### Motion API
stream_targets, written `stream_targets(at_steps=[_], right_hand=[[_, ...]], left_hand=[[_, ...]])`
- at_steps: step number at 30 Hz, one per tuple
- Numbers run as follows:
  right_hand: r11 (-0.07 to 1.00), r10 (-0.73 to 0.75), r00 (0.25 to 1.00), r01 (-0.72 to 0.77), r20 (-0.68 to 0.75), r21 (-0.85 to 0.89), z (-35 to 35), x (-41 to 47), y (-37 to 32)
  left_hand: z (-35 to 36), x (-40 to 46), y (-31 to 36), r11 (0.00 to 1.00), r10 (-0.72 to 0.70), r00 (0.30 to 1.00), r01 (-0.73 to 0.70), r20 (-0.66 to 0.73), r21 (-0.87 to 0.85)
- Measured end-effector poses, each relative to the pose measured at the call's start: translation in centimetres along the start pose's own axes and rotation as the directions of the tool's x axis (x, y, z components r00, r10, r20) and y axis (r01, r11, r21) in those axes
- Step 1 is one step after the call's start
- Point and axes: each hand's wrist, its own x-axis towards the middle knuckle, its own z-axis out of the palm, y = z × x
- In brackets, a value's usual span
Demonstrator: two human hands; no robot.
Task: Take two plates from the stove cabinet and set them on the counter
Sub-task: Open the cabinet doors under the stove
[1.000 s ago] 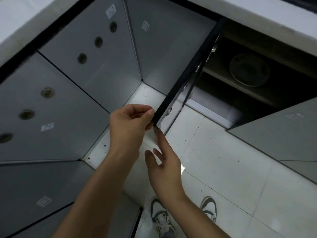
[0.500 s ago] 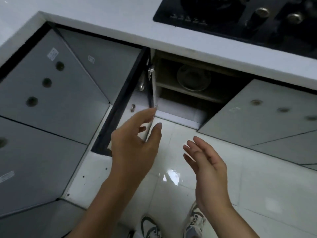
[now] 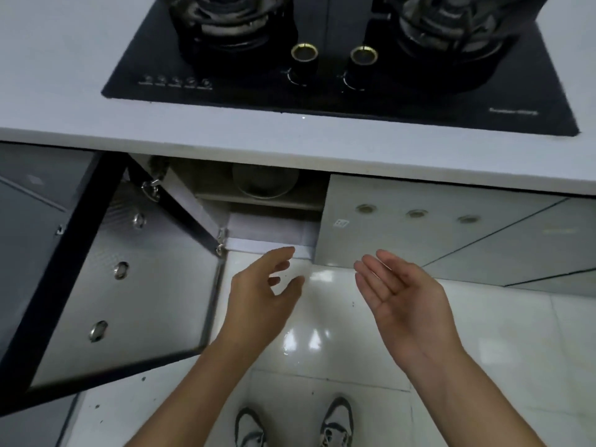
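Pale plates (image 3: 263, 183) rest on a shelf inside the open stove cabinet (image 3: 258, 204), half hidden under the white counter (image 3: 290, 137); I cannot tell how many are stacked. The cabinet door (image 3: 129, 285) is swung wide open to the left. My left hand (image 3: 261, 298) hovers in front of the opening, fingers apart and empty. My right hand (image 3: 403, 298) floats to its right, palm up and empty, in front of the shut right door (image 3: 419, 227).
A black gas stove (image 3: 322, 59) with two burners and two knobs fills the counter above the cabinet. More grey cabinet fronts stand at far left (image 3: 22, 221). Glossy white floor tiles (image 3: 322, 317) and my two shoes (image 3: 290, 424) lie below.
My left hand has let go of the door edge it was pulling, and the door now stands fully open. Both hands have spread apart, and my view has lifted to take in the stove.
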Motion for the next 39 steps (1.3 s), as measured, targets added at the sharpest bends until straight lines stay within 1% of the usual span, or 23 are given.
stream_targets(at_steps=[4, 8, 12, 16, 19, 23, 26, 34, 39], right_hand=[[0.989, 0.058, 0.998, -0.059, 0.012, 0.135, 1.3, 2.7, -1.2], [0.981, 0.057, 0.998, -0.064, 0.041, 0.185, 4.0, 5.4, -1.1], [0.968, 0.034, 0.996, -0.052, 0.078, 0.247, 6.8, 8.1, -0.8], [0.948, 0.005, 0.997, -0.028, 0.075, 0.316, 9.1, 10.0, -0.6], [0.934, -0.006, 0.997, -0.022, 0.076, 0.358, 9.6, 10.2, -0.5], [0.913, -0.035, 0.996, -0.004, 0.087, 0.408, 10.0, 9.9, -0.6], [0.907, -0.040, 0.996, 0.001, 0.084, 0.421, 10.4, 9.8, -0.7], [0.901, -0.040, 0.996, 0.000, 0.083, 0.433, 10.6, 9.7, -0.8], [0.913, -0.027, 0.996, -0.009, 0.083, 0.407, 9.8, 9.0, -0.4]], left_hand=[[2.3, 3.0, -0.1, 1.000, -0.002, 0.999, 0.002, 0.052, 0.010], [3.2, 6.8, -0.6, 1.000, 0.022, 0.996, -0.022, 0.082, -0.004], [3.5, 10.4, -0.9, 0.992, 0.124, 0.984, -0.125, 0.126, -0.001], [4.0, 13.7, -0.9, 0.983, 0.169, 0.977, -0.158, 0.132, -0.091], [4.5, 15.5, -0.5, 0.958, 0.270, 0.954, -0.254, 0.127, -0.133], [5.3, 17.1, -0.4, 0.956, 0.271, 0.954, -0.252, 0.128, -0.150], [5.5, 17.5, 0.0, 0.949, 0.301, 0.943, -0.281, 0.140, -0.145], [5.8, 17.8, 0.7, 0.945, 0.292, 0.948, -0.266, 0.124, -0.193], [5.8, 16.9, -0.1, 0.945, 0.306, 0.934, -0.274, 0.186, -0.180]])
